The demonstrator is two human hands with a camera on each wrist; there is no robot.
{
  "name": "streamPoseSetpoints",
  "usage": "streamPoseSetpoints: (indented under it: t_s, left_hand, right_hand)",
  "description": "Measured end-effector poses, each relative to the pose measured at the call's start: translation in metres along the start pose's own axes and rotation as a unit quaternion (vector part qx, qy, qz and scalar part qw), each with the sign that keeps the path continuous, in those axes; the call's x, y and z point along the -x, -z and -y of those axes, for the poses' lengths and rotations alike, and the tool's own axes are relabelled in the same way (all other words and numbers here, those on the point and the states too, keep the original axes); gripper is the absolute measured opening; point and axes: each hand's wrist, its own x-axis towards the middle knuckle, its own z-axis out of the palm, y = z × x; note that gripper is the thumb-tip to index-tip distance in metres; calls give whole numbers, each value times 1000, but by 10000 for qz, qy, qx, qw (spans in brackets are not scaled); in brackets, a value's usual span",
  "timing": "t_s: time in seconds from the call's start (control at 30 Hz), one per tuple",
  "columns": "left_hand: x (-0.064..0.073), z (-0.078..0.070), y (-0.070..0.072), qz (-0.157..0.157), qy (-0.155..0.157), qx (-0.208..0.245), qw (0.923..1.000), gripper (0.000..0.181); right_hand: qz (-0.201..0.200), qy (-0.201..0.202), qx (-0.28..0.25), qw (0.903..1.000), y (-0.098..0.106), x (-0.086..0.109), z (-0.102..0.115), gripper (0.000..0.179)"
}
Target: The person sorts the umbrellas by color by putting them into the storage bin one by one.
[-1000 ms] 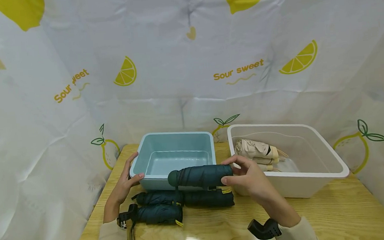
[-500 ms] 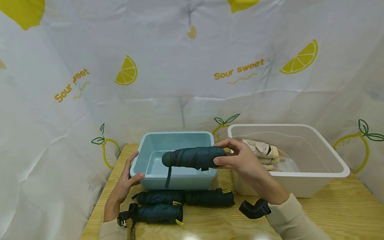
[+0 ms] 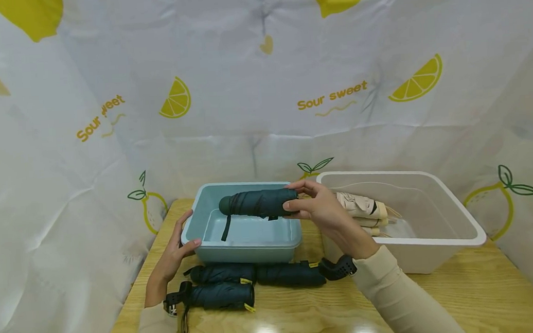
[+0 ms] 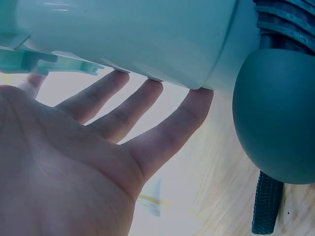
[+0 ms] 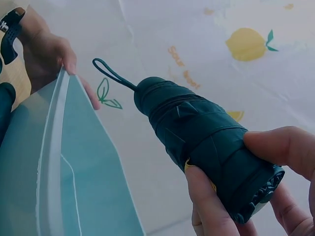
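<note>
A folded dark green umbrella (image 3: 256, 204) hangs level over the light blue bin (image 3: 248, 244), its rounded handle end to the left and its strap dangling. My right hand (image 3: 319, 207) grips the opposite end, thumb and fingers around the fabric, as the right wrist view also shows. My left hand (image 3: 169, 256) holds the bin's front left corner, thumb at the rim and fingers along the outer side. Three more dark green umbrellas lie on the table before the bin: one (image 3: 220, 274) at left, another (image 3: 289, 275) at right, a third (image 3: 221, 297) nearer.
To the right stands a larger white bin (image 3: 406, 243) with several rolled beige umbrellas (image 3: 362, 206) inside. A lemon-printed sheet (image 3: 244, 111) hangs behind and at both sides of the wooden table (image 3: 300, 319).
My right hand has lifted the umbrella from in front of the blue bin, up and away from me to over its opening, slightly left. The left hand has stayed at the corner.
</note>
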Motion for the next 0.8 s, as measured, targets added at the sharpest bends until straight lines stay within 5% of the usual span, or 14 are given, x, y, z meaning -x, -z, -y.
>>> streamPoseSetpoints:
  t_s: [0.8]
  left_hand:
    - [-2, -1, -2, -46, -20, 72, 10000, 80]
  right_hand:
    - [-221, -529, -251, 9980, -11, -66, -9, 48]
